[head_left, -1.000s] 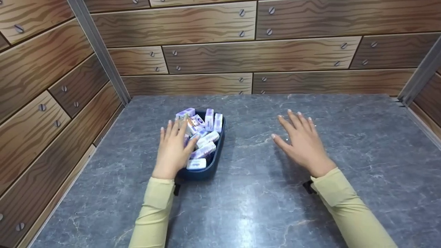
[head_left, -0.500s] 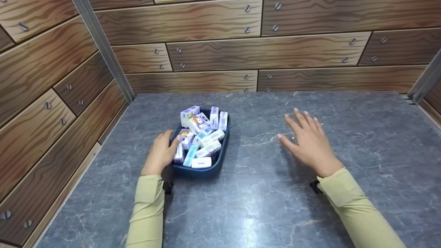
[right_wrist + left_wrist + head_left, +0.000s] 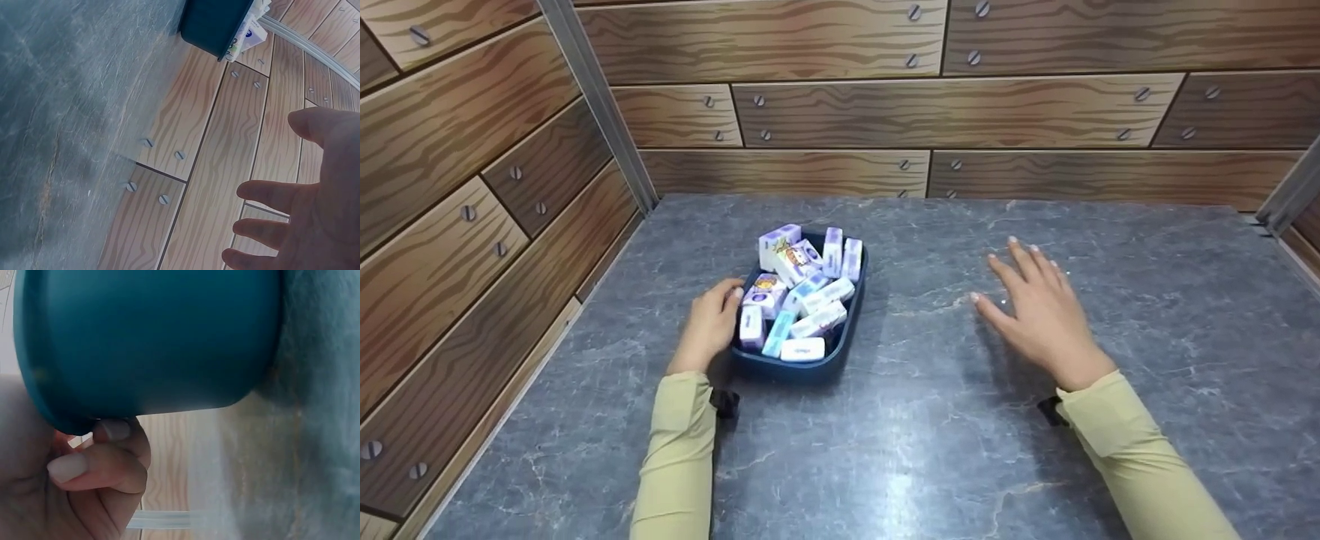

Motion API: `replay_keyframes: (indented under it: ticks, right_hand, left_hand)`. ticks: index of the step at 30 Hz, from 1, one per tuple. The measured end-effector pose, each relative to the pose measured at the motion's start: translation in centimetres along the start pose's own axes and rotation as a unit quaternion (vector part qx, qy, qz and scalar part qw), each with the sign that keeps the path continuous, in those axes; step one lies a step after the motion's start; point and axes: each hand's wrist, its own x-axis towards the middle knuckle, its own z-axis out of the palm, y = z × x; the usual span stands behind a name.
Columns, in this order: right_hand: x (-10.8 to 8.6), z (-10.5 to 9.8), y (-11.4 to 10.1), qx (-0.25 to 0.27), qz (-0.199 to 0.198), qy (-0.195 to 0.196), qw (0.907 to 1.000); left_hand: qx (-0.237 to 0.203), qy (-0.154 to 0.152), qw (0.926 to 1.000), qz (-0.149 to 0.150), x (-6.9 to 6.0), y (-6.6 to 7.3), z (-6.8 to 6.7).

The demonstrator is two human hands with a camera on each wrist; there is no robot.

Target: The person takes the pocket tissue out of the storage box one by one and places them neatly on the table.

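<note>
A dark blue bin (image 3: 787,369) full of small purple, white and blue boxes (image 3: 802,349) stands left of centre on the table. At its left rim is my left hand (image 3: 707,322), gripping the edge. In the left wrist view, curled fingers (image 3: 107,467) meet the rim of the bin (image 3: 152,343). My right hand (image 3: 1046,322) hovers over the table to the right of the bin, fingers spread and holding nothing. The right wrist view shows that hand (image 3: 304,208) with its fingers apart, and part of the bin (image 3: 214,25) beyond.
The grey marbled table (image 3: 930,420) extends around the bin. Wood-patterned walls (image 3: 840,112) rise behind it and on the left, with metal strips (image 3: 607,112) at the corners.
My left hand has gone from above the boxes to the bin's left side and taken hold of the rim. The right hand stays spread in nearly the same place.
</note>
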Motion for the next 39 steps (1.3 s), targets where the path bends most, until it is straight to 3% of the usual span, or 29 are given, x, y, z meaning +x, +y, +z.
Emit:
replay_keyframes:
  ticks: [17, 25, 30, 39]
  right_hand:
    - [-0.2, 0.4, -0.3, -0.012, -0.012, 0.000, 0.9999]
    - [0.3, 0.9, -1.1, 0.002, -0.017, 0.004, 0.9998]
    - [1.0, 1.4, -2.7, 0.008, -0.032, 0.003, 0.9994]
    - [3.1, 3.0, -8.2, 0.027, -0.082, -0.003, 0.9963]
  left_hand:
    - [0.028, -0.002, 0.9979, -0.058, -0.3, 0.3, 0.8]
    - [0.030, -0.002, 0.9978, -0.059, -0.1, 0.5, 0.7]
    - [0.038, 0.003, 0.9976, -0.057, -0.1, 0.6, 0.8]
    - [0.033, 0.015, 0.9977, -0.058, -0.2, 0.5, 1.0]
